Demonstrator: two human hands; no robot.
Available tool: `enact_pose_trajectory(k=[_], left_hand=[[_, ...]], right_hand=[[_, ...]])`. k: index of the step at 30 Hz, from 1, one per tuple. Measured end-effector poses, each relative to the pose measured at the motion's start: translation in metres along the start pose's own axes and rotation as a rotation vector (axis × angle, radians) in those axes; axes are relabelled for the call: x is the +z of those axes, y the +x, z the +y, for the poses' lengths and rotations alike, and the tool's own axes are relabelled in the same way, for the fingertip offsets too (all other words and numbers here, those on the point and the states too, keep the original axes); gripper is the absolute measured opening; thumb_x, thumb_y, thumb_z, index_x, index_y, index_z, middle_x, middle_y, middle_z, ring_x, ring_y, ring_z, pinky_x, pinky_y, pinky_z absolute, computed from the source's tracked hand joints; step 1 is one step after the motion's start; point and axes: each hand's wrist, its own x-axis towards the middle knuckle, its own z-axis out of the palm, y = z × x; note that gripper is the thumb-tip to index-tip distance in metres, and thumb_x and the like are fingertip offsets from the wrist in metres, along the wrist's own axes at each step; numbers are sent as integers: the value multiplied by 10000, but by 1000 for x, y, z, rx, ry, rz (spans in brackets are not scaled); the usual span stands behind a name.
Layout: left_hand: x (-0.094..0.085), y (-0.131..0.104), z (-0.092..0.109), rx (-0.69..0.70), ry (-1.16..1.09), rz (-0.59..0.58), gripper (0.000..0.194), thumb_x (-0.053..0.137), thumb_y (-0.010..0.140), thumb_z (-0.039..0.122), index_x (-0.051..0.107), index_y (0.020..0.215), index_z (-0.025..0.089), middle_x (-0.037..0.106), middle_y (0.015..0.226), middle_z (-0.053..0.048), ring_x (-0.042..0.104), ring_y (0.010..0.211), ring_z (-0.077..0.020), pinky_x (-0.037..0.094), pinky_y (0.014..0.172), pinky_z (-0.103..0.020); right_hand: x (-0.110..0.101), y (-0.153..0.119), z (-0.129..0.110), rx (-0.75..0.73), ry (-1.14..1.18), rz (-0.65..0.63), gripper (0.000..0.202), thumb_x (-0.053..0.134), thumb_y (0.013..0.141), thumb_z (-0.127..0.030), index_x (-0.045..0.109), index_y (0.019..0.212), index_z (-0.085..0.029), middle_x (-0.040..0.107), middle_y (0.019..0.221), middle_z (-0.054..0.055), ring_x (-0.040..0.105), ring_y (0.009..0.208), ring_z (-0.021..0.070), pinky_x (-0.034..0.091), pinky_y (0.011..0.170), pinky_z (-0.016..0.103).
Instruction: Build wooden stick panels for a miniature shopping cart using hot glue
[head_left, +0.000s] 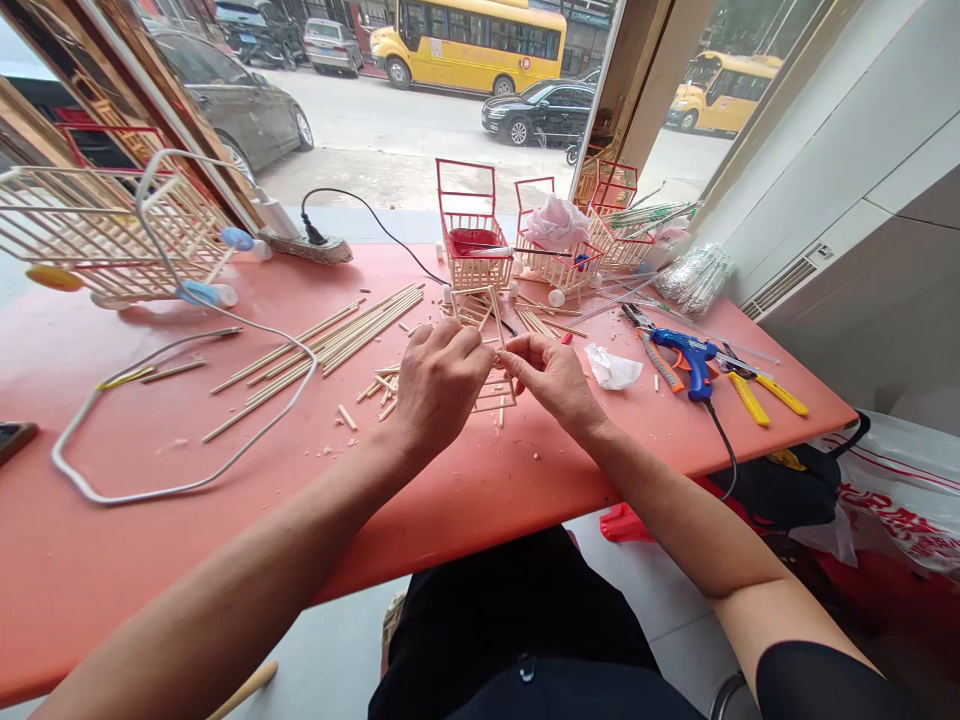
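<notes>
A small frame of thin wooden sticks [495,392] stands at the middle of the pink table, partly hidden by my fingers. My left hand [444,378] is closed at the frame's left side, knuckles up; its fingertips are hidden. On the right, my right hand [551,378] pinches the frame near its upper part, thumb and forefinger together. Both hands nearly touch. Short cut sticks [384,386] lie just left of the frame, and long wooden sticks [352,335] lie farther left. A crumpled white tissue [613,368] rests right of my right hand.
Small stick carts [466,262] stand behind the hands, and a larger cart [120,235] is at the left. A grey cable [187,488] loops over the pink table [225,560]. At the right lie a blue glue gun [688,358] and yellow-handled pliers [750,398].
</notes>
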Motion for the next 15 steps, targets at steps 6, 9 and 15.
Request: enact_pose_trajectory(k=[6, 9, 15], left_hand=[[-4, 4, 0, -172, -240, -34, 229, 595, 1013, 235, 776, 875, 205, 740, 806, -83, 632, 835, -268, 447, 760, -392], [-10, 9, -10, -475, -485, 30, 189, 608, 977, 257, 787, 945, 201, 777, 878, -66, 657, 814, -225, 480, 779, -344], [-13, 13, -29, -912, -998, -258, 248, 752, 822, 411, 819, 813, 172, 751, 741, -44, 616, 680, -178, 440, 658, -284]], right_hand=[[-1, 0, -1, 39, 11, 55, 433, 841, 762, -575, 686, 869, -185, 697, 781, 8, 639, 686, 134, 577, 540, 249], [-4, 3, 0, 53, 42, 100, 380, 835, 764, -509, 677, 873, -181, 698, 774, 9, 645, 697, 134, 563, 528, 234], [-7, 5, -1, 46, 78, 145, 328, 817, 778, -447, 669, 873, -171, 671, 744, -2, 623, 673, 120, 544, 520, 222]])
